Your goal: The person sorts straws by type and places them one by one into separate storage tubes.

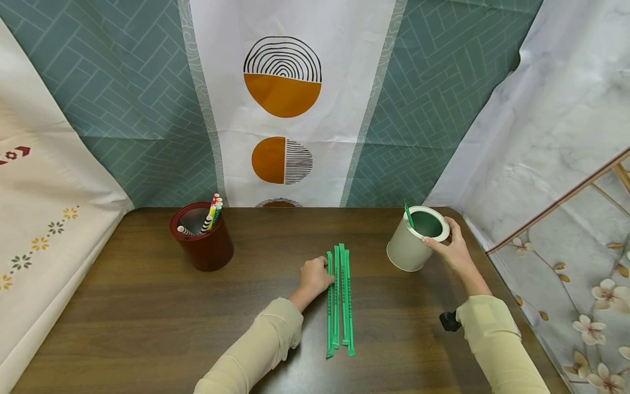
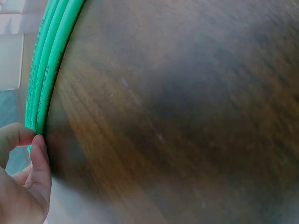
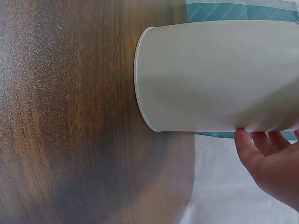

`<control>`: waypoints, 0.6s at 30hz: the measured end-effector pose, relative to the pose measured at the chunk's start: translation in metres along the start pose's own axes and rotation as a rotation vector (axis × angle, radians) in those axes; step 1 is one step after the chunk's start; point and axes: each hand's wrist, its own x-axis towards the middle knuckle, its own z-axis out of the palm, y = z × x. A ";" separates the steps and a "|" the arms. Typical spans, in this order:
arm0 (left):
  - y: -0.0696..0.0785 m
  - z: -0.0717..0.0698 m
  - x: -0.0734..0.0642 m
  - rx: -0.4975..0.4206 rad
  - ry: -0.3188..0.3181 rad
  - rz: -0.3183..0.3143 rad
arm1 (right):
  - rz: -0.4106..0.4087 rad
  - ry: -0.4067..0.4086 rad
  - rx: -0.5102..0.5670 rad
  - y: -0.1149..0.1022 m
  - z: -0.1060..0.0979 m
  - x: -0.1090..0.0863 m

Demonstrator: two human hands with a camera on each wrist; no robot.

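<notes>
Several green paper-wrapped straws (image 1: 337, 295) lie side by side on the table, pointing away from me. At their left edge my left hand (image 1: 315, 278) pinches the leftmost straw between thumb and fingertips; in the left wrist view the thumb and a finger (image 2: 39, 151) meet at the straws' end. To the right, an off-white cylindrical holder (image 1: 409, 247) with a green inside stands on the table, a green straw (image 1: 409, 214) leaning inside its rim. My right hand (image 1: 453, 249) grips this holder's right side near the top; its fingertips touch the wall (image 3: 219, 79).
A dark red cylindrical holder (image 1: 209, 246) stands at the back left with several patterned, white-ended sticks or pens (image 1: 213, 213) in it. The brown wooden table (image 1: 147, 328) meets a patterned cloth backdrop (image 1: 295, 126) behind, with hanging cloths on both sides.
</notes>
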 end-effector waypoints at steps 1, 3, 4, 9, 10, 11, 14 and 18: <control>0.000 0.000 0.000 -0.005 0.000 -0.006 | 0.000 0.000 0.000 0.000 0.000 0.000; 0.000 0.001 0.000 -0.017 0.007 -0.010 | 0.000 -0.002 0.004 0.000 0.000 0.000; -0.001 0.001 -0.001 -0.027 0.013 -0.013 | 0.000 -0.003 0.007 0.000 0.000 0.000; -0.003 0.003 -0.002 -0.056 0.033 -0.021 | -0.005 -0.002 0.014 -0.001 0.000 0.000; -0.004 0.003 -0.001 -0.061 0.034 -0.021 | -0.005 -0.002 0.015 -0.001 0.001 0.000; -0.005 0.003 -0.001 -0.065 0.033 -0.019 | -0.005 -0.003 0.017 -0.001 0.001 0.000; -0.006 0.002 0.000 -0.073 0.029 -0.002 | -0.003 -0.004 0.015 0.000 0.000 0.000; -0.004 -0.003 0.001 -0.084 0.021 0.024 | 0.004 -0.005 0.007 0.002 0.000 0.001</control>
